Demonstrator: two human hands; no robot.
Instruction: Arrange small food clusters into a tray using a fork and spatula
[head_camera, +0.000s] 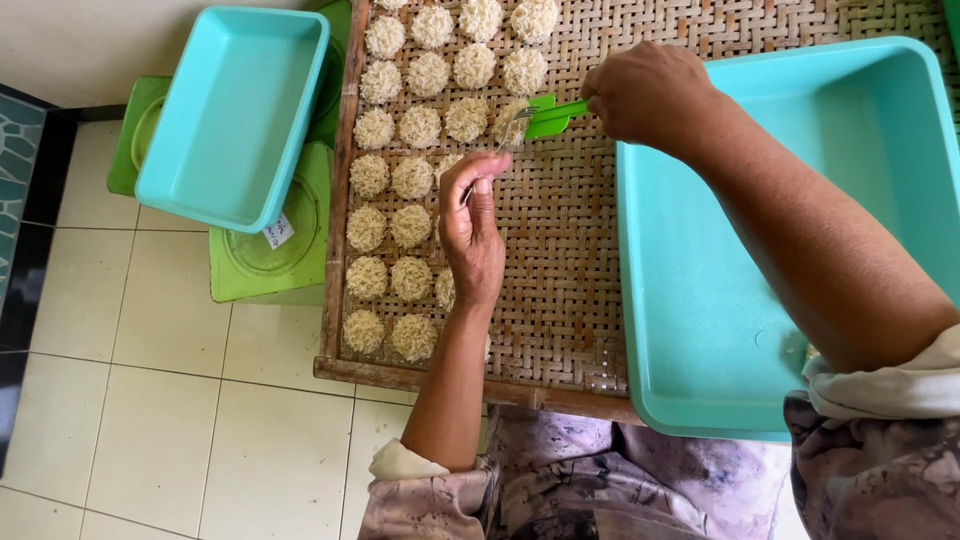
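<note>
Hands (470, 235) over woven tray (570, 250), tiled floor (170, 420)

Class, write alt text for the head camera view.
A right hand holds a green-handled fork at a noodle nest on a woven tray, left hand beside; turquoise tubs flank it.

Empty turquoise tub (235, 110) atop green plastic stools (265, 255) at left; second, larger turquoise tub (700, 300) at right; pale tiled floor (160, 430) below.

Right hand (645, 92) holds a green fork (545, 117) over noodle nests (412, 180) on a woven tray (560, 260).
</note>
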